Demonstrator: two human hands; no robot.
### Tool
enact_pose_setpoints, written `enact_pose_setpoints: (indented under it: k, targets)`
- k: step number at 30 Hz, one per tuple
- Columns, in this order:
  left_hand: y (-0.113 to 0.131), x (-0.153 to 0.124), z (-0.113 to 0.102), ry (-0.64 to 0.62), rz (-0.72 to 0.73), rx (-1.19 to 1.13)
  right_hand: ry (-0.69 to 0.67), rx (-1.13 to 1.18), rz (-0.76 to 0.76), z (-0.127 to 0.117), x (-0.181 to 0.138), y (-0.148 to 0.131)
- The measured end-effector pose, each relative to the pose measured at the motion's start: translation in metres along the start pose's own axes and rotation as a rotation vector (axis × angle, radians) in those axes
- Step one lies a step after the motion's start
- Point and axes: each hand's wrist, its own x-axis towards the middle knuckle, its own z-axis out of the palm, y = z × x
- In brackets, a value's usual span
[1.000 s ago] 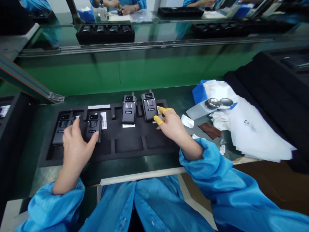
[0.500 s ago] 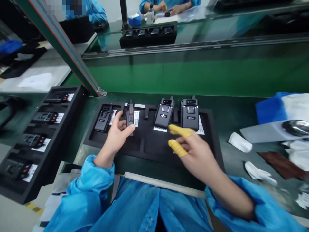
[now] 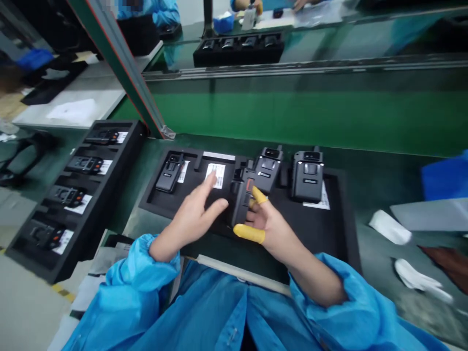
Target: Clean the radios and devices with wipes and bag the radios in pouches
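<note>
A black foam tray point(image 3: 340, 214) lies on the green bench in front of me. A black handheld radio point(image 3: 240, 197) stands on edge above it, held between both hands. My right hand point(image 3: 272, 225), with yellow finger cots on thumb and forefinger, grips its right side. My left hand point(image 3: 195, 214) touches its left side with the thumb, the fingers stretched out over a white label point(image 3: 216, 174). Three more radios sit in the tray: one at the left point(image 3: 168, 171), two upright at the back point(image 3: 268, 169) point(image 3: 307, 175).
A second black tray point(image 3: 120, 161) with several radios and labels lies at the left. A slanted metal strut point(image 3: 124, 68) meets the bench behind it. White wipes point(image 3: 388, 226) and a brown cloth point(image 3: 448, 261) lie at the right. Another tray point(image 3: 237, 48) sits on the far conveyor.
The radio went from my left hand toward the tray's middle, where my right hand closed on it. My left fingers opened. The view swung left.
</note>
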Motion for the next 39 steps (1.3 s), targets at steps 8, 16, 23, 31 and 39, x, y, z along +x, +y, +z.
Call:
enact_pose_setpoints:
  k: [8,16,23,31,39]
  targets:
    - [-0.042,0.026,-0.048,0.272,-0.246,1.008,0.047,0.090,-0.049,-0.012,0.001,0.014]
    - [-0.036,0.026,-0.047,0.326,-0.257,0.641,0.045,0.092,-0.069,-0.010,0.003,0.015]
    - [-0.020,0.018,-0.048,0.369,-0.311,-0.619,0.044,0.050,-0.075,-0.013,0.005,0.015]
    - [0.002,0.003,-0.017,0.054,-0.279,-0.816,0.066,0.058,-0.063,-0.012,0.004,0.015]
    - [0.005,0.001,-0.003,0.155,-0.154,-0.467,0.107,0.026,-0.164,-0.005,-0.002,0.004]
